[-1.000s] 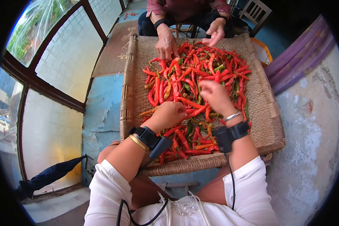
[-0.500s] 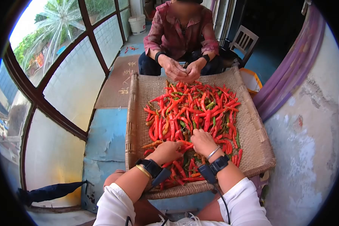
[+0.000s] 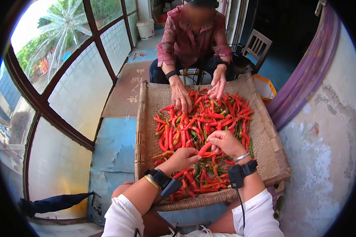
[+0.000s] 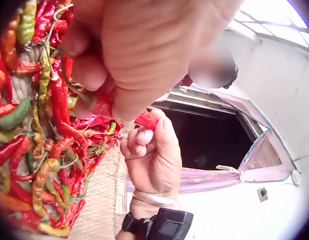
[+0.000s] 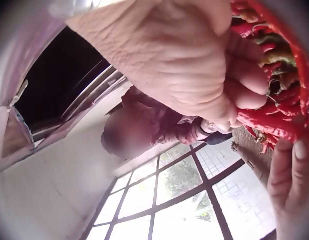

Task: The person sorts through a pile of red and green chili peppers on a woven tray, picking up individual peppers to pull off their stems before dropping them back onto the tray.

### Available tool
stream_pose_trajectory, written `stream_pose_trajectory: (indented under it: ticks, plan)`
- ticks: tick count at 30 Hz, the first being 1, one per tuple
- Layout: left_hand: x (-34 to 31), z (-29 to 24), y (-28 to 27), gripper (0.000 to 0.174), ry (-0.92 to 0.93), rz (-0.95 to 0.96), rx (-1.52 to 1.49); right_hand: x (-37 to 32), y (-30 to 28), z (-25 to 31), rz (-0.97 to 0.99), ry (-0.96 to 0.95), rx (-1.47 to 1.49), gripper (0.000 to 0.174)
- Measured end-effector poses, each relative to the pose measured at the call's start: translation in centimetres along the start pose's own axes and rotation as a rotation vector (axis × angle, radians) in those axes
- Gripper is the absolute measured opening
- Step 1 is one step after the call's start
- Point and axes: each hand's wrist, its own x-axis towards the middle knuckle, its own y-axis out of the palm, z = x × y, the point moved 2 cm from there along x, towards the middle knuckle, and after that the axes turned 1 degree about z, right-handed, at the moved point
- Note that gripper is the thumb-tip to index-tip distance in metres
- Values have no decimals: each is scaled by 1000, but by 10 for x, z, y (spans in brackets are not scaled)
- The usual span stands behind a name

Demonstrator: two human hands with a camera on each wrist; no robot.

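Observation:
Red, orange and green chillies lie heaped on a woven tray. Over the near half of the heap, my left hand pinches one end of a red chilli. My right hand, just to the right, pinches its other end. In the left wrist view the right hand holds a red piece between thumb and fingers, beside the left hand. The right wrist view shows the red chilli stretching between the right hand and the left fingers.
Across the tray a person in a red patterned shirt reaches into the far chillies with one hand, the other held above them. Framed windows line the left. A purple curtain and a wall stand at the right; a chair is behind.
Since the last frame my right hand has lifted up and right, and a red chilli now shows between my hands. The other person's hands have parted and come down toward the heap.

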Motion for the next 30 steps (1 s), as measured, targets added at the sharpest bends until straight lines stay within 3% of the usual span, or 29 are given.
stream_pose_trajectory:
  ticks: [1,3,4,6,8,9,10,12,14,16,17,22,30]
  plan:
    - [-1,-3,-4,21,-3,2,0,0,-2,-1,-11,-17,66,17]
    - [-4,-11,-15,19,-225,51,-238,0,0,3,-94,-61,207,17]
    - [-4,-16,-20,18,-104,-83,-236,0,-1,4,-177,-107,343,17]
    - [-3,-18,-37,22,-123,-295,-441,5,-7,-8,-219,-78,330,19]
    - [-3,-20,-44,31,-18,-685,-762,15,-14,-28,-403,-97,67,22]
    - [-2,-13,-51,40,70,-684,-852,16,-18,-30,-504,-170,-230,23]
    - [0,-7,-50,40,69,-685,-852,16,-20,-33,-503,-170,-230,23]
    - [0,0,-47,37,-18,-713,-672,13,-20,-30,-748,-345,-855,28]
    - [2,4,-38,33,-54,-609,-644,15,-20,-31,-749,-316,-856,38]
    - [5,4,-24,27,-43,-353,-339,17,-20,-40,-757,-219,-984,44]
    - [4,3,-20,25,-24,-315,-300,20,-22,-51,-707,-226,-1015,47]
    - [4,4,-17,25,-52,-228,-204,20,-30,-50,-554,-109,-1030,48]
    - [6,9,-15,23,-37,-217,-157,22,-25,-56,-566,-195,-1072,45]
